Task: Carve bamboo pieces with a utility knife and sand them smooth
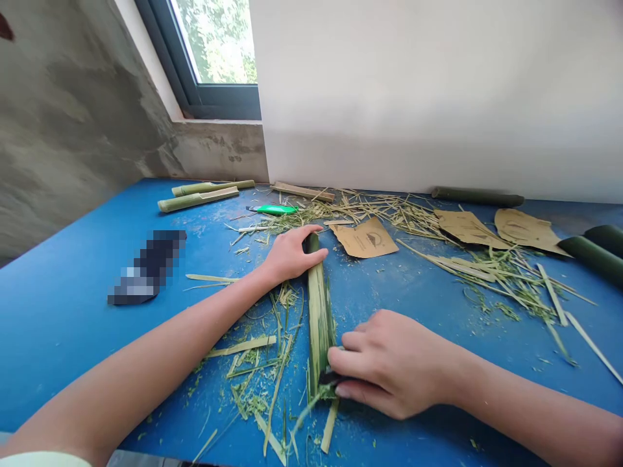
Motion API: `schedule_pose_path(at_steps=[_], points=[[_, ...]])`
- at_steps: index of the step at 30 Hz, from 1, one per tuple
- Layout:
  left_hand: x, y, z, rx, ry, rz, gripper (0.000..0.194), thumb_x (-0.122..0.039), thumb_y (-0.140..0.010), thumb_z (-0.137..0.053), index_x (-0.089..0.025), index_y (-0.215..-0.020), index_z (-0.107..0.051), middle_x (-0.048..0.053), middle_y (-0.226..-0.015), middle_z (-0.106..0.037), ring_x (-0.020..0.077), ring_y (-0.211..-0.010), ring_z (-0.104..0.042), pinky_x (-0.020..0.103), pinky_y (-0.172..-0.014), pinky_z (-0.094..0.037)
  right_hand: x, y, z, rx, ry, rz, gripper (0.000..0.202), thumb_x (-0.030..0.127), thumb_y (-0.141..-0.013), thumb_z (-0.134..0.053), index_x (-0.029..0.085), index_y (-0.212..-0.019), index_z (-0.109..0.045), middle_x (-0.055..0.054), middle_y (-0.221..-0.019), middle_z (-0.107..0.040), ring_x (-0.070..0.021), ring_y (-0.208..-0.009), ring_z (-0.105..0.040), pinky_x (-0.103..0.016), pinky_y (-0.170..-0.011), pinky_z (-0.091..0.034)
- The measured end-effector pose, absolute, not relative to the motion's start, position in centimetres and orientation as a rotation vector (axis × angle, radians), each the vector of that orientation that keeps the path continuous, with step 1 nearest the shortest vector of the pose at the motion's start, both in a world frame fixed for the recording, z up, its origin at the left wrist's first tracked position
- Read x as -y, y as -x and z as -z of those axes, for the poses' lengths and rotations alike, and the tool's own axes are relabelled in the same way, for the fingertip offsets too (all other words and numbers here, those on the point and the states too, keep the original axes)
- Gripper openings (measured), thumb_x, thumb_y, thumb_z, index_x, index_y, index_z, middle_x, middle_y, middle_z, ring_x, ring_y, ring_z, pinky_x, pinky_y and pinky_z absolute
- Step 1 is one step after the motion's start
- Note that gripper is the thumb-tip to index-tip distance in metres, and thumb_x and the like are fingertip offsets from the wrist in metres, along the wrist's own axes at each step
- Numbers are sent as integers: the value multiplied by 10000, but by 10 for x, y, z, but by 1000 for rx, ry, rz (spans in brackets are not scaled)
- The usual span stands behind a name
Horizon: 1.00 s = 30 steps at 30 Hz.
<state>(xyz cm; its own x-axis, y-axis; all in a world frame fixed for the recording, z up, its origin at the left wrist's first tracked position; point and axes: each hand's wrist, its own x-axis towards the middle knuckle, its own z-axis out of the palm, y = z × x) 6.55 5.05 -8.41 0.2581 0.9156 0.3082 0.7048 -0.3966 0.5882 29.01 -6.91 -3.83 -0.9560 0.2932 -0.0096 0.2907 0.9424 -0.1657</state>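
Note:
A length of green bamboo (318,311) lies on the blue table, pointing away from me, its upper face partly scraped to pale wood. My left hand (292,254) grips its far end between thumb and fingers. At the near end, my right hand (389,366) is closed round a small dark tool (331,378) that touches the bamboo's right side; most of the tool is hidden by the fingers. A thin green shaving curls away beneath it.
Shavings (243,389) litter the table (87,350) on both sides. Farther back are split bamboo pieces (199,198), a green cutter (275,209) and brown paper pieces (367,239). More bamboo (594,256) lies right, a blurred dark object (150,266) left.

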Motion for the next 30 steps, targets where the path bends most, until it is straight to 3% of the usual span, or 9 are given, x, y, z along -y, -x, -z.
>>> schedule_pose_path(at_steps=[4, 10, 13, 19, 30], points=[[-51, -66, 83, -1456, -2248, -882, 423, -439, -873, -677, -247, -1250, -676, 42, -1331, -695, 255, -1240, -625, 398, -1097, -466, 55, -294, 35, 2987, 415, -263, 311, 467, -1056, -419, 248, -966, -621, -5, -743, -679, -147, -615, -588, -342, -543, -243], [-48, -68, 78, -1327, -2342, -837, 264, -434, -964, -572, -260, -1059, -747, 14, -1154, -762, 226, -1147, -659, 389, -1073, -459, 5, -303, 51, 2696, 1107, -34, 330, 447, -1067, -408, 228, -1171, -632, -56, -1000, -774, -206, -770, -694, -315, -599, -296], [-45, -68, 78, -1241, -2393, -815, 219, -383, -946, -587, -263, -1028, -750, 9, -1128, -771, 223, -1127, -671, 380, -1062, -460, -2, -298, 58, 2713, 1195, -19, 347, 460, -1070, -399, 229, -1196, -627, -62, -1067, -773, -229, -822, -708, -317, -615, -313], [-45, -68, 80, -1252, -2370, -834, 189, -395, -907, -637, -273, -1006, -743, -12, -1137, -771, 234, -1150, -658, 415, -1111, -412, 1, -285, 61, 2782, 1157, -62, 328, 440, -1077, -381, 228, -1107, -630, -51, -974, -767, -219, -807, -697, -322, -621, -294], [-49, -69, 83, -1335, -2281, -832, 194, -318, -821, -673, -287, -980, -779, -47, -1062, -787, 218, -1068, -661, 349, -1025, -463, 9, -284, 58, 2837, 1147, -131, 308, 440, -1074, -382, 226, -1076, -602, -41, -865, -746, -208, -740, -678, -319, -598, -235]])
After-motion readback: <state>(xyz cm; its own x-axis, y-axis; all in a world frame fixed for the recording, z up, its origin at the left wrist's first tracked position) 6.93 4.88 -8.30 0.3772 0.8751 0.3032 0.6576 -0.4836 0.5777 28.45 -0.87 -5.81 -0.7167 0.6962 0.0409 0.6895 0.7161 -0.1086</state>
